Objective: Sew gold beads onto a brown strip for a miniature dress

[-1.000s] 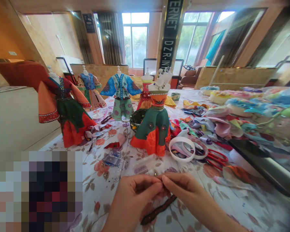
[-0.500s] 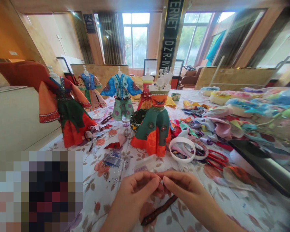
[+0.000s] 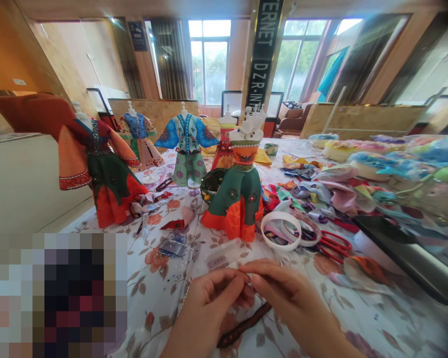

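My left hand (image 3: 212,303) and my right hand (image 3: 283,293) meet low in the middle of the view, fingertips pinched together on something too small to make out. A dark narrow fabric strip (image 3: 244,325) lies on the floral tablecloth (image 3: 153,278) just under them. A small clear plastic packet (image 3: 222,256) sits right beyond my fingers. Farther on stands a small mannequin in a green and orange dress (image 3: 239,194).
Several dressed mini mannequins stand at the back: a red-green one (image 3: 100,169) on the left, a blue one (image 3: 188,144). White rings (image 3: 281,229), red scissors (image 3: 334,243) and a heap of ribbons (image 3: 321,189) lie on the right. A dark tray edge (image 3: 410,253) runs along the far right.
Both hands stayed pinched together and drifted slightly left and down, the fingers shifting a little. Nothing else moved.
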### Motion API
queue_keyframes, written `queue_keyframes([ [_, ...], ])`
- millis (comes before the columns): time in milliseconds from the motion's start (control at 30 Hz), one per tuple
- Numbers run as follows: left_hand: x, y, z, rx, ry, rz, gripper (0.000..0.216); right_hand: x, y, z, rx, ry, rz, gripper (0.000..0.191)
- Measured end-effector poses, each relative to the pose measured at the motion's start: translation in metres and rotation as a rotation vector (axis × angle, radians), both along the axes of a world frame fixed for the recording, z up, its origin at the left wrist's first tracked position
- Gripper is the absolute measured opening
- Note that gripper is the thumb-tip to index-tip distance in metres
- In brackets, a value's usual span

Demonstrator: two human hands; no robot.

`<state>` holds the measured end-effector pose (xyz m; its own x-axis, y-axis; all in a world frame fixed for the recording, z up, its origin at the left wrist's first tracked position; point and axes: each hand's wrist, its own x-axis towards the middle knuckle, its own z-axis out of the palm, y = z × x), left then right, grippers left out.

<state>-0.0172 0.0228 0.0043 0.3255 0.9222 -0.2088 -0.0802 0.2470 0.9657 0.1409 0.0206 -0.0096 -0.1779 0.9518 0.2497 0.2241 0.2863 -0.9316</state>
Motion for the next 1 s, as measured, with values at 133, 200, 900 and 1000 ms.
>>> queue_keyframes([
  [133, 0.0007, -0.0054, -0.0031, -0.055, 0.048, 0.033, 0.027, -0.0018, -0.0021, -0.0004, 0.031, -0.033, 0.005, 0.017],
  [200, 0.0011, -0.0069, -0.004, -0.066, 0.033, 0.035, 0.027, -0.0023, -0.0022, -0.0015, 0.022, -0.036, 0.019, 0.017],
  [900, 0.0033, -0.0103, -0.0018, -0.058, -0.005, 0.069, 0.035, -0.0046, -0.004, -0.0052, 0.012, -0.066, 0.001, 0.019],
  [1000, 0.0042, -0.0095, -0.0019, -0.044, -0.034, 0.046, 0.032, -0.0041, -0.0043, -0.0023, 0.067, -0.106, -0.038, 0.018],
])
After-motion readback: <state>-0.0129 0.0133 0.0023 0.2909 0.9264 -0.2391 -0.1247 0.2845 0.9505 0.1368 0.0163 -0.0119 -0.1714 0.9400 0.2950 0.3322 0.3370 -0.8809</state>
